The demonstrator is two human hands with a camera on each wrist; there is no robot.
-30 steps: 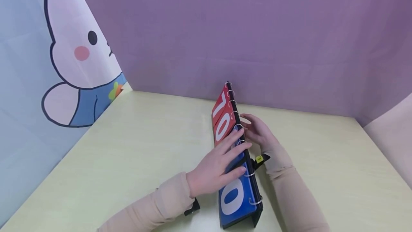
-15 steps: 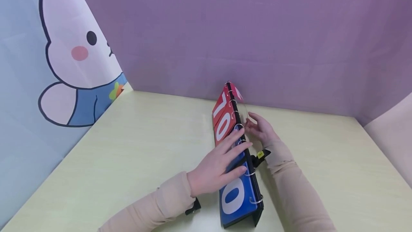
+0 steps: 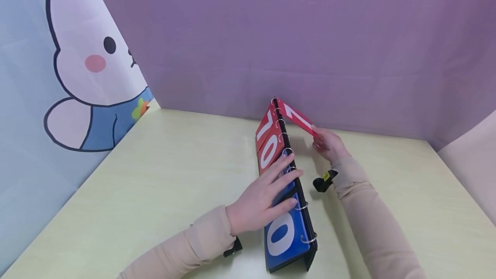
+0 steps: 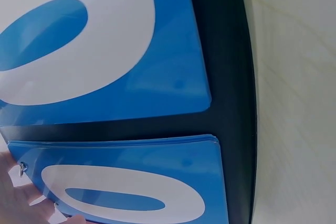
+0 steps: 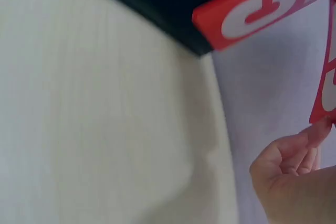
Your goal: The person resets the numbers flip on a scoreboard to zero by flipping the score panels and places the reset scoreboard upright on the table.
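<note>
A tent-shaped flip scoreboard (image 3: pixel 306 218) with a black stand and metal rings stands on the table, pointing away from me. On its left face are red number cards (image 3: pixel 267 141) at the far end and blue cards (image 3: pixel 280 236) nearer. My left hand (image 3: pixel 253 206) rests across the blue part with straight, spread fingers reaching the ringed top edge. Right of the board, my right hand (image 3: pixel 329 144) pinches the free end of a raised red card (image 3: pixel 296 117). The right wrist view shows that card (image 5: pixel 326 98) held at its corner. Blue zeros (image 4: pixel 126 192) fill the left wrist view.
The pale table (image 3: pixel 186 162) spreads on both sides of the board. Behind it hangs a purple cloth (image 3: pixel 271 42), close to the board's far end. A blue cloth with a cartoon rabbit (image 3: pixel 89 85) covers the left side.
My right hand has moved right, away from the board's edge, swinging a red card out from its right side. The left hand and the scoreboard stay nearly still.
</note>
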